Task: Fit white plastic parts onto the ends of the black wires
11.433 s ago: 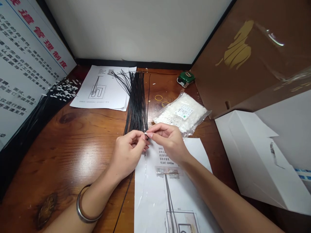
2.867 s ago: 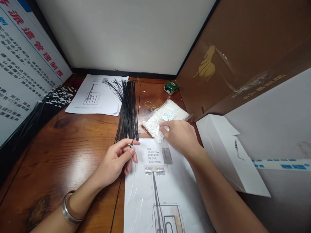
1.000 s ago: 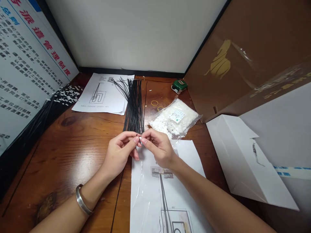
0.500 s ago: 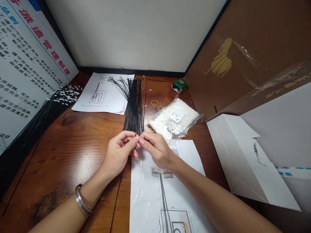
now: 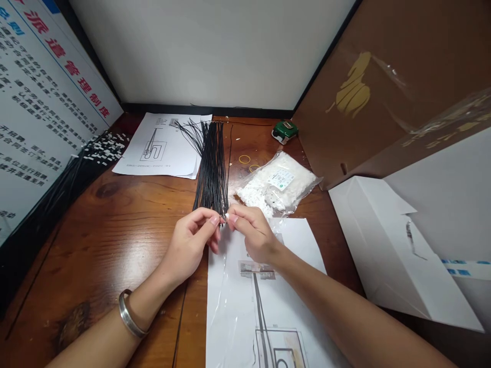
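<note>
My left hand (image 5: 190, 244) pinches the end of a thin black wire (image 5: 180, 327) that runs back under my wrist toward the table's near edge. My right hand (image 5: 251, 234) is pinched too, fingertips meeting the left hand's at the wire's tip; what it holds is too small to name. Just beyond both hands lies a bundle of black wires (image 5: 212, 166). A clear bag of small white parts (image 5: 280, 184) lies to the right of the bundle. Under my right hand is a printed drawing sheet (image 5: 261, 301) beneath clear film.
A second drawing sheet (image 5: 161, 145) lies at the back left. More black wires with white ends (image 5: 80, 166) lean along the left board. A green tape measure (image 5: 284, 130), two rubber bands (image 5: 244, 159), a brown carton (image 5: 383, 87) and a white bag (image 5: 399, 245) are at the right.
Earlier my right hand reached into the bag of white parts, then came back to meet the left hand at the wire tip. In the last second both hands barely moved.
</note>
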